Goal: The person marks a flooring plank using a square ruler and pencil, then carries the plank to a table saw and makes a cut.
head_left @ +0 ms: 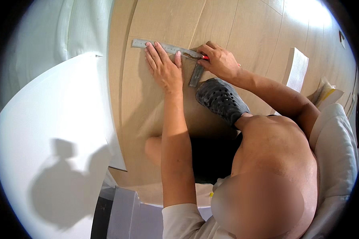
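left hand [163, 73] flat on metal square [170, 48], fingers straight, released. right hand [220, 61] fingers pinch red pencil [206, 58] at square's right end. square lies on wood floor [163, 24].

1 L hand [166, 74], 1 R hand [221, 61], 1 metal sq. [170, 49], 1 red pen/pencil [206, 57], 1 dk clog [222, 99].

Just below the grip [220, 63] we had a dk grey clog [217, 95] w/ holes in its upper. Well L of the grip we saw a big white panel [68, 115] w/ a shadow [60, 191] low on it, & a pale drape-like sheet [85, 24] farther up. To the R we spotted a white strip [297, 71], then, lower, a pale wrapper [331, 97] w/ a yellow bit, & a whitish cushion [335, 145].
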Demonstrator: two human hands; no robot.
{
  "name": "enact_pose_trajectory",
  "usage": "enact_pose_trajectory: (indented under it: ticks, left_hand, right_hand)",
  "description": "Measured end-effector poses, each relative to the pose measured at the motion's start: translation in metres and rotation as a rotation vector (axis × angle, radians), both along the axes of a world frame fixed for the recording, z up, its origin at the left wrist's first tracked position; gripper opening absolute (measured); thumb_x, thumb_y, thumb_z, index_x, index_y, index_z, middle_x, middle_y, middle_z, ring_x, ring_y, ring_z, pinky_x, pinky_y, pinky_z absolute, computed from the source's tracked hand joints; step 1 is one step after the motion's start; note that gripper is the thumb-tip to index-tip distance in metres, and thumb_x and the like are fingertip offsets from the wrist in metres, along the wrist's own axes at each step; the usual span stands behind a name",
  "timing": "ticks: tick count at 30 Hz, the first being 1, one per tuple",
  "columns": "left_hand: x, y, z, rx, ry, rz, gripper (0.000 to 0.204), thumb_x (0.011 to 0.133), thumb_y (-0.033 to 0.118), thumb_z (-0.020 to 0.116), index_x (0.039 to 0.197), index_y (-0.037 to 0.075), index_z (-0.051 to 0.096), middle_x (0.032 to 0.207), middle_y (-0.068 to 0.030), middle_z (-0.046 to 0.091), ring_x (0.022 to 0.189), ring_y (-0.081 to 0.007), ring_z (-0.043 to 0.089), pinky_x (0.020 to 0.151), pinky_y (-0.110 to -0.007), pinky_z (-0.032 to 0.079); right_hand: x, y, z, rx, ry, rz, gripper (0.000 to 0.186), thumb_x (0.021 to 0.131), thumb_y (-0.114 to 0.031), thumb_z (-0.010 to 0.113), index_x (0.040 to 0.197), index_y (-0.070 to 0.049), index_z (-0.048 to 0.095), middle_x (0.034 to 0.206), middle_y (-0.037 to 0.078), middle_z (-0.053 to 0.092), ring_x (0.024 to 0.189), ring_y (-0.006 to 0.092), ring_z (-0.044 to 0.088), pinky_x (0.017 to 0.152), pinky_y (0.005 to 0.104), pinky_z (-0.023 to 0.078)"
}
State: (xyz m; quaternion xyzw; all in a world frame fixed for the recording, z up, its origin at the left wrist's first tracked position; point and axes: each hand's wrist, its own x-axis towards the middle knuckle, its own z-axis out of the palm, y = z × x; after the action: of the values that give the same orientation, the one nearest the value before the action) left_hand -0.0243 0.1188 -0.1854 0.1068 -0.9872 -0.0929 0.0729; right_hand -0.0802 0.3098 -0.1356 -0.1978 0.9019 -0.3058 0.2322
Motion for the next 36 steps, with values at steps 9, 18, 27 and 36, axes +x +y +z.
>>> enact_pose_trajectory:
  ticks: [9,18,27,36]
  left_hand:
    - [0.0,0.001,0.0,-0.035,-0.083,0.014,0.077,0.103,0.052,0.045,0.154,-0.003,0.031,0.162,-0.0232,0.027,0.148,-0.0386,0.03,0.12,-0.051,0.027]
    - [-0.002,0.005,-0.002,-0.026,-0.052,0.025,0.072,0.104,0.047,0.045,0.154,-0.003,0.031,0.161,-0.023,0.029,0.148,-0.0382,0.031,0.12,-0.051,0.027]
    - [-0.005,0.006,0.012,0.011,-0.097,0.053,0.071,0.103,0.045,0.048,0.154,-0.002,0.032,0.162,-0.0217,0.029,0.148,-0.0367,0.031,0.12,-0.049,0.027]
    - [-0.006,0.005,0.017,0.074,-0.106,0.069,0.072,0.102,0.045,0.052,0.153,-0.002,0.033,0.162,-0.0192,0.029,0.147,-0.0358,0.032,0.119,-0.049,0.028]
  right_hand:
    - [-0.003,-0.001,0.001,-0.011,-0.027,-0.001,0.032,0.09,-0.019,0.073,0.118,-0.008,0.062,0.108,0.012,0.063,0.1,0.0335,0.065,0.084,0.0426,0.054]
    - [-0.004,0.001,-0.001,0.015,-0.028,-0.002,0.032,0.09,-0.022,0.072,0.119,-0.012,0.064,0.11,0.011,0.064,0.103,0.0329,0.065,0.084,0.043,0.055]
    - [-0.004,-0.001,0.005,-0.006,-0.074,-0.029,0.032,0.09,-0.023,0.071,0.12,-0.013,0.065,0.111,0.01,0.064,0.101,0.033,0.066,0.082,0.0427,0.055]
    - [-0.005,0.0,0.001,0.006,-0.03,-0.008,0.029,0.089,-0.021,0.072,0.116,-0.013,0.065,0.11,0.011,0.064,0.097,0.0333,0.067,0.081,0.0423,0.055]
